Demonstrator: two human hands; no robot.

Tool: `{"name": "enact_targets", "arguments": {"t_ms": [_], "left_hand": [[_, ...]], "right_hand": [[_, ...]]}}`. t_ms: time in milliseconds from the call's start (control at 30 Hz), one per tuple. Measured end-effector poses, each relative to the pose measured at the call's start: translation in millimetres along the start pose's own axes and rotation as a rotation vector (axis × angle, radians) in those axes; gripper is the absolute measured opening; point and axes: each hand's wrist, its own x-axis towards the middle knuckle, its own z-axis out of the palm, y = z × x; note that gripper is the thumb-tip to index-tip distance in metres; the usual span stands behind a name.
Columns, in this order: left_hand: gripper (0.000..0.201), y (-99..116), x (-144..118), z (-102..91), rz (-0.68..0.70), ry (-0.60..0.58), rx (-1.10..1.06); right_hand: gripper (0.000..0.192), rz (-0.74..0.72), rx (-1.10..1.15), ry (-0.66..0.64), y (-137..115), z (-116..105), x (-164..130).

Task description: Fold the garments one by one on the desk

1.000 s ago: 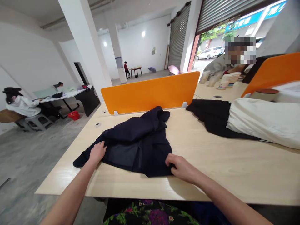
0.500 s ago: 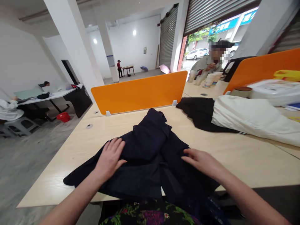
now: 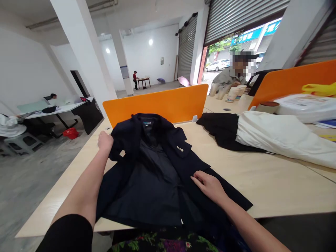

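Your left fingers curl nearly closed against the jacket; your right fingers, half-curled, touch its front; both grips unclear. Opened between them on the bench; smoothing apparently left.

Matt dark cloth jacket.

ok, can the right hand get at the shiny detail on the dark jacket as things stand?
Probably yes: the right hand is at the dark jacket, on the same side as the shiny detail, with only fabric visible between.
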Motion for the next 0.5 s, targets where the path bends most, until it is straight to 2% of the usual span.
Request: {"name": "enact_targets", "arguments": {"t_ms": [33,100,200,233,300,400,433,500], "left_hand": [[0.039,-8.4,-0.3,1.1,0.008,0.015,0.011],[0.038,-27.6,-17.0,11.2,0.101,0.014,0.038],[0.040,-62.2,-65.1,31.9,0.309,-0.072,0.066],[0.044,-74.7,-83.4,36.7,0.366,-0.078,0.067],[0.059,-99.7,-119.9,41.1,0.447,-0.013,0.064],[0.082,-131.2,-168.8,38.6,0.458,-0.038,0.103],[0.081,-138.7,-181.9,36.8,0.456,-0.083,0.137],[0.058,-147.9,-199.8,33.1,0.474,-0.153,0.230]], "right_hand": [[0.027,0.006,0.010,-0.007,-0.2,0.7,0.3],[0.028,0.015,0.029,-0.028,-0.2,1.4,1.0],[0.027,0.047,0.035,-0.052,1.0,0.3,1.2],[0.026,0.053,0.028,-0.058,1.3,-0.3,0.6],[0.028,0.029,0.005,-0.057,0.7,-0.8,-1.8],[0.030,-0.048,-0.056,-0.040,-3.9,2.8,-7.3],[0.026,-0.056,-0.087,-0.044,-6.2,4.9,-8.7],[0.015,-0.029,-0.157,-0.082,-11.3,8.6,-9.1]]}}
